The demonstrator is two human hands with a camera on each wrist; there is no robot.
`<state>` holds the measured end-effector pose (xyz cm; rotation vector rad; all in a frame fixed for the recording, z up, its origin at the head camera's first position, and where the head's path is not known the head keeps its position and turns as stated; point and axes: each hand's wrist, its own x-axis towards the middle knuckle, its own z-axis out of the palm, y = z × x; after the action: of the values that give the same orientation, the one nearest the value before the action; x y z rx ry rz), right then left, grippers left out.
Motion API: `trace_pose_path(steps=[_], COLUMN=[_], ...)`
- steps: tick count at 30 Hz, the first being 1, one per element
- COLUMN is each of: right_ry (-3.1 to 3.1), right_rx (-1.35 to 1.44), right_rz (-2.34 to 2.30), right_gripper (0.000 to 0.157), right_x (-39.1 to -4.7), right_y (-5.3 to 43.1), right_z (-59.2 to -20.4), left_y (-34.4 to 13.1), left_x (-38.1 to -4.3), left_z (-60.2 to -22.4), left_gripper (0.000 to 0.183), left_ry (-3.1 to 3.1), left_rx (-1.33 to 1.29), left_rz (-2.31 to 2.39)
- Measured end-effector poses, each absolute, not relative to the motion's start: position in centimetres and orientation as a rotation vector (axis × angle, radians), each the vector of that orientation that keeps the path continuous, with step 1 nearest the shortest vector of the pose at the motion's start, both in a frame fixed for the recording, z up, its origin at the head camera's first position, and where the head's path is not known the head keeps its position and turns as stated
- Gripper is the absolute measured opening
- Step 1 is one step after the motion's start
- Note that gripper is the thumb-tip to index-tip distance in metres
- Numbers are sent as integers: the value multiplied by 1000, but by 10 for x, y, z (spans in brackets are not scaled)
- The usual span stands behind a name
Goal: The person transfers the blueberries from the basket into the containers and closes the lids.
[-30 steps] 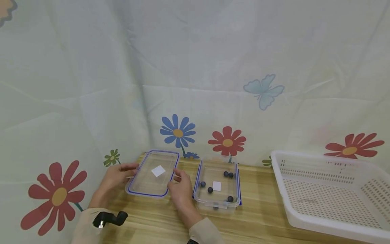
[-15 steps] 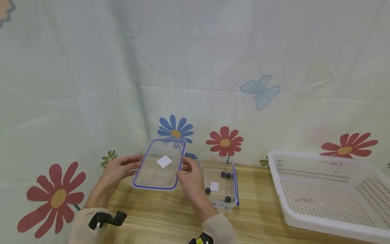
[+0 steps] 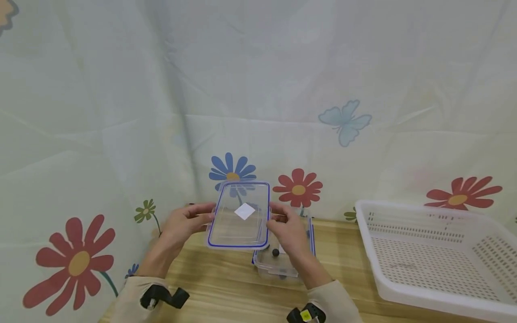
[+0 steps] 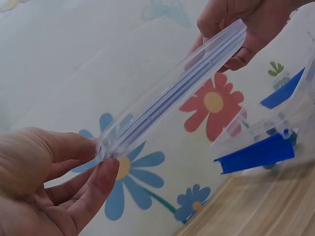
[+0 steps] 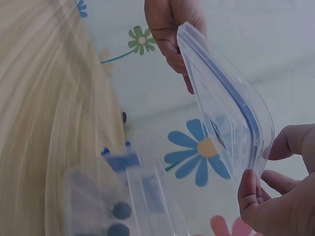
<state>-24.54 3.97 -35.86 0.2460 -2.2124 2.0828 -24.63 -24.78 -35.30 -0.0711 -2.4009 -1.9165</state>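
Note:
A clear lid (image 3: 226,224) with a blue seal line and a white square label (image 3: 244,211) is held in the air between both hands. My left hand (image 3: 181,226) pinches its left edge, thumb on one face and fingers on the other, as the left wrist view shows. On the opposite edge, my right hand (image 3: 288,226) pinches it likewise. Below and behind the lid stands a clear plastic box (image 3: 278,268) with blue side clips (image 4: 256,153). Dark balls (image 3: 276,252) lie inside it; the lid and right hand cover part of the box.
A white perforated basket (image 3: 375,264) stands on the right of the wooden table (image 3: 218,282). A patterned curtain (image 3: 258,89) hangs close behind the table. Near the left forearm another fold of it comes forward.
Both hands have raised the lid from low over the left of the table and carried it right. It now overlaps the left part of the box in the head view.

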Motion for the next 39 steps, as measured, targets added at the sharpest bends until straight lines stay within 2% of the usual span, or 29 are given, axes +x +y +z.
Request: trace_pose_path(steps=[7,24,30,39], right_ry=[-2283,-2351,-2377,-2364], right_rx=[211,143,115,133], right_rz=[2052,1958,1923,1977], right_gripper=[48,43,44,44], right_x=[-243,-241,-242,-243], right_y=[78,139,152,154], right_z=[-354,-350,-344,-339], left_y=[-217,-153,-137,-136], left_x=[-250,-259,-262,-264], left_z=[-354,-357,-352,-352], left_gripper=[43,35,33,31], left_ry=[-2352,-2250,-2212,-2160], left_rx=[-208,-197,-223,-247], left_rz=[-2007,-2131,-2127,-2113])
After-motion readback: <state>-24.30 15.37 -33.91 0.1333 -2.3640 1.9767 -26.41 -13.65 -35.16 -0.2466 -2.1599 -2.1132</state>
